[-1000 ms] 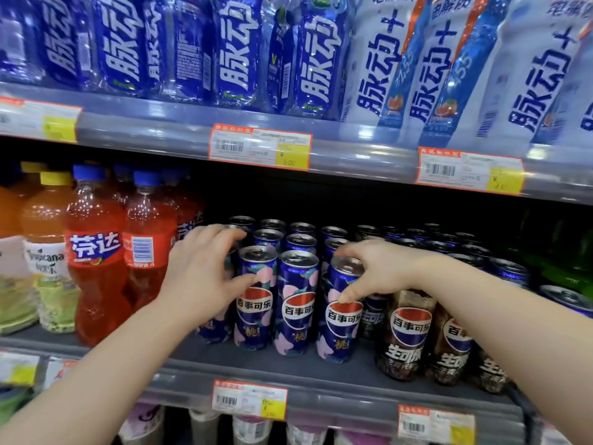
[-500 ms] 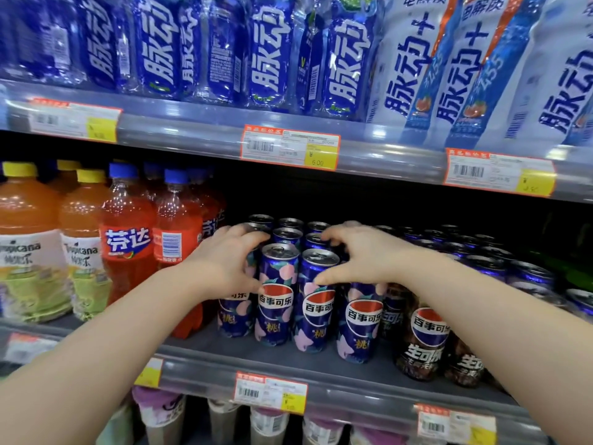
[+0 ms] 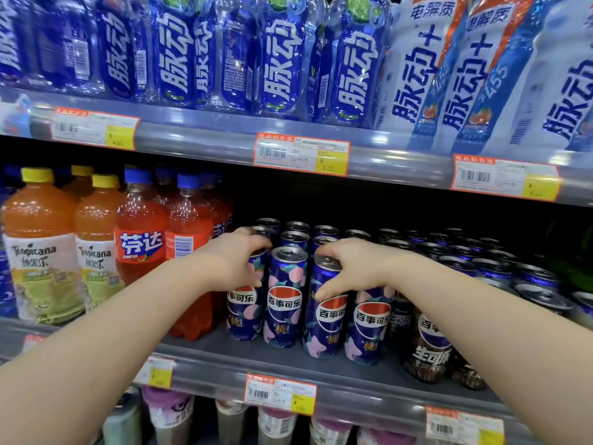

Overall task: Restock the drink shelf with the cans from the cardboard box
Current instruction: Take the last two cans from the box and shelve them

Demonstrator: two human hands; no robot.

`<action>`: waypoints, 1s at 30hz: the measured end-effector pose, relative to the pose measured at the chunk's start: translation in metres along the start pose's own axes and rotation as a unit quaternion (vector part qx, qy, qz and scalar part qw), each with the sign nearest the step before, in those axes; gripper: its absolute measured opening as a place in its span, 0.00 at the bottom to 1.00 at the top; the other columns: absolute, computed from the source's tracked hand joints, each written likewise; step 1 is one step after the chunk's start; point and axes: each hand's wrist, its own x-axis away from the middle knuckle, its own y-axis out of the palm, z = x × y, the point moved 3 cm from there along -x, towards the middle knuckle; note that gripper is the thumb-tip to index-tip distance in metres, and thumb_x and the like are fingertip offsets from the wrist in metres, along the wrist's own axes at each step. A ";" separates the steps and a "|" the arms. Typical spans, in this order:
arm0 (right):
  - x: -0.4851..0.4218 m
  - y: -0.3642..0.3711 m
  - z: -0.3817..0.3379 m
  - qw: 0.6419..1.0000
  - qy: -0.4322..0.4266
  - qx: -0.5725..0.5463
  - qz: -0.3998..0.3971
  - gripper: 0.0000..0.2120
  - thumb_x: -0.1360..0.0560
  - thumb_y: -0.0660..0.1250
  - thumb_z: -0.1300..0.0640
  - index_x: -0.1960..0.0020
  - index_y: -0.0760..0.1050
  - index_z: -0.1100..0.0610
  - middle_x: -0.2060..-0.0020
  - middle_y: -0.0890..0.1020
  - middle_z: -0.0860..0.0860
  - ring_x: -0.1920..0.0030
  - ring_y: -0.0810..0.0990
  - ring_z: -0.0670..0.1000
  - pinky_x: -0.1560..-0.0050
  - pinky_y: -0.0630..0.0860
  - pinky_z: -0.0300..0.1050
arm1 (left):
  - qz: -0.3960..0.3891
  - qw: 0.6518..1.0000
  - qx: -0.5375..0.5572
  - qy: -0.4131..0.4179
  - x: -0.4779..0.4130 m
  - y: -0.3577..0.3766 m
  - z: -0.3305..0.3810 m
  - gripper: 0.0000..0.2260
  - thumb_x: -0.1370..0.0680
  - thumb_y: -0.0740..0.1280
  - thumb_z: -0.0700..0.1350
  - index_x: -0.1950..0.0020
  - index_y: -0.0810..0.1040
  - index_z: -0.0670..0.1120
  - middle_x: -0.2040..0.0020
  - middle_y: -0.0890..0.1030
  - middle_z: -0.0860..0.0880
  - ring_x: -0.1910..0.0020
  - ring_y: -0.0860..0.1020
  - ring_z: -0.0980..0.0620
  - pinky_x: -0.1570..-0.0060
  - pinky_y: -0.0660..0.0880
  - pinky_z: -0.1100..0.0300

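Slim blue peach Pepsi cans stand in rows on the grey middle shelf (image 3: 205, 351). My left hand (image 3: 236, 264) wraps the leftmost front can (image 3: 241, 313) near its top. My right hand (image 3: 349, 268) grips the top of the third front can (image 3: 325, 326), thumb pressed on its side. One can (image 3: 284, 300) stands free between my hands, and another (image 3: 367, 329) stands right of the gripped one. More cans fill the rows behind. The cardboard box is out of view.
Orange Fanta bottles (image 3: 141, 239) and Tropicana bottles (image 3: 40, 248) crowd the shelf's left. Dark brown Pepsi cans (image 3: 431, 348) and more can tops (image 3: 487, 264) fill the right. Blue and white bottles (image 3: 282, 56) line the upper shelf. Price tags (image 3: 279, 395) hang on the shelf edges.
The view shifted so the shelf sits further right in frame. My right hand moved left from the fourth front can onto the third. My left hand stays on the leftmost can.
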 end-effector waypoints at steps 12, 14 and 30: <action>-0.033 0.013 -0.036 0.994 -0.091 -0.021 0.058 0.45 0.33 0.71 0.39 0.25 0.54 0.51 0.26 0.62 0.51 0.28 0.65 0.52 0.31 0.67 0.48 | -0.012 1.000 -0.001 -0.003 0.007 -0.001 -0.001 0.35 0.27 0.70 0.45 0.25 0.56 0.54 0.26 0.59 0.50 0.32 0.68 0.48 0.38 0.69 0.58; -0.038 0.017 -0.039 0.993 -0.094 -0.019 0.069 0.43 0.32 0.70 0.40 0.25 0.55 0.52 0.26 0.64 0.51 0.28 0.65 0.53 0.31 0.67 0.48 | -0.008 1.000 -0.007 -0.007 0.007 -0.001 -0.002 0.35 0.26 0.70 0.45 0.24 0.56 0.54 0.26 0.60 0.50 0.33 0.69 0.48 0.39 0.70 0.58; -0.006 -0.012 0.001 0.999 0.001 0.045 0.020 0.40 0.37 0.73 0.37 0.31 0.65 0.49 0.33 0.70 0.50 0.41 0.75 0.53 0.42 0.76 0.50 | 0.008 0.999 -0.044 0.023 0.009 0.003 -0.003 0.40 0.29 0.71 0.52 0.23 0.52 0.52 0.23 0.54 0.48 0.25 0.57 0.45 0.29 0.61 0.53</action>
